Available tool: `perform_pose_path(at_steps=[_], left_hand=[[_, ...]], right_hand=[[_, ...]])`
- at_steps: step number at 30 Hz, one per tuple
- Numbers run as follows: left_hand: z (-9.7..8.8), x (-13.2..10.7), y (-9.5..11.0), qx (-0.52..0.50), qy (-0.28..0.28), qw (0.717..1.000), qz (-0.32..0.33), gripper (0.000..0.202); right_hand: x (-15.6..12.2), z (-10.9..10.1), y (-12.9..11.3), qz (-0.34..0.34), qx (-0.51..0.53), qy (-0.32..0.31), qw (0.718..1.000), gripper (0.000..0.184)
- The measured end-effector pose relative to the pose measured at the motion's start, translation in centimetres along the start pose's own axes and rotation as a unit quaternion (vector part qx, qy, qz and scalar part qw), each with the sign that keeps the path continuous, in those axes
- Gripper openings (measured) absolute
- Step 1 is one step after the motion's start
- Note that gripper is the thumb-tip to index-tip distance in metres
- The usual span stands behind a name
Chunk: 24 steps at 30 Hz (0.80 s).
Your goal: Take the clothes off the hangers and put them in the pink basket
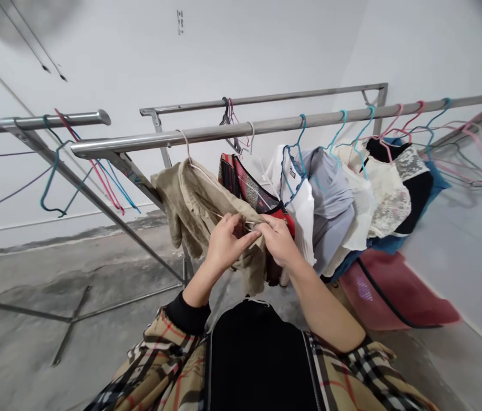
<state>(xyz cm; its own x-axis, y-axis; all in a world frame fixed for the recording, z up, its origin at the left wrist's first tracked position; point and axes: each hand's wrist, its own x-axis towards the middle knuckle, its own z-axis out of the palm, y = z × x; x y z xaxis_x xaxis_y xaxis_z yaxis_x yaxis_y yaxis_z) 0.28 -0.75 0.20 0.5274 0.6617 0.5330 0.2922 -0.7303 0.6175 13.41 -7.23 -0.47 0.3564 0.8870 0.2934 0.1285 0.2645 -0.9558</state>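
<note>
Under the steel rail (223, 132), left hand (227, 242) and right hand (279, 240) clamp together on a khaki shirt (181, 200), its white hanger (186, 144) hooked above the grip.

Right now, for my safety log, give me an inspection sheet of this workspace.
Surface: stained concrete floor under a steel drying rack.
Job's things: tan shirt on a pale hanger, hanging from the rack.
Clutter: bare hangers at the rail's far end; red garment low at right.
Hands: left hand and right hand both pinching the shirt.
Cables: thin dark cord along the left wall.
Surroundings: white walls; other clothes on hangers.
</note>
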Motion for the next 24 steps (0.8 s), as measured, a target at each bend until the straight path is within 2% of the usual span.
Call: perform_pose_path(at_steps=[3,6,9,11,14,17,20,22,24], left_hand=[[-0.7,-0.3,-0.1,0.016,0.000,1.000,0.002,0.029],[-1.1,-0.7,-0.3,0.015,-0.034,0.999,-0.015,0.031],[-1.5,-1.1,-0.5,0.007,-0.033,0.999,-0.029,0.042],[-2.0,-1.3,-0.4,-0.025,-0.026,0.999,-0.030,0.043],[-3.0,-1.6,-0.1,-0.127,-0.025,0.992,-0.002,0.030],[-4.2,-2.2,0.2,-0.235,-0.001,0.972,0.030,0.030],[-5.4,-3.1,0.3,-0.332,0.071,0.940,0.036,0.026],[-6.1,-3.7,0.4,-0.394,0.119,0.911,0.037,0.021],[-6.9,-4.0,1.0,-0.441,0.141,0.886,0.028,0.016]], right_hand=[[-0.2,0.1,-0.1,0.028,0.057,-0.024,0.998,0.023],[-0.4,0.0,-0.5,0.021,0.043,-0.030,0.998,0.021],[-0.5,-0.5,-0.9,0.001,0.033,-0.014,0.999,0.027],[-0.3,-0.7,-0.8,0.001,0.044,0.010,0.999,0.032],[0.1,-0.6,0.4,0.012,0.045,0.033,0.998,0.035],[0.4,-0.1,2.7,0.021,0.025,0.013,0.999,0.038],[0.5,0.5,5.3,0.044,0.019,-0.012,0.999,0.040],[0.7,0.8,6.7,0.062,0.025,-0.007,0.998,0.039],[1.2,1.0,7.5,0.065,0.028,0.012,0.997,0.039]])
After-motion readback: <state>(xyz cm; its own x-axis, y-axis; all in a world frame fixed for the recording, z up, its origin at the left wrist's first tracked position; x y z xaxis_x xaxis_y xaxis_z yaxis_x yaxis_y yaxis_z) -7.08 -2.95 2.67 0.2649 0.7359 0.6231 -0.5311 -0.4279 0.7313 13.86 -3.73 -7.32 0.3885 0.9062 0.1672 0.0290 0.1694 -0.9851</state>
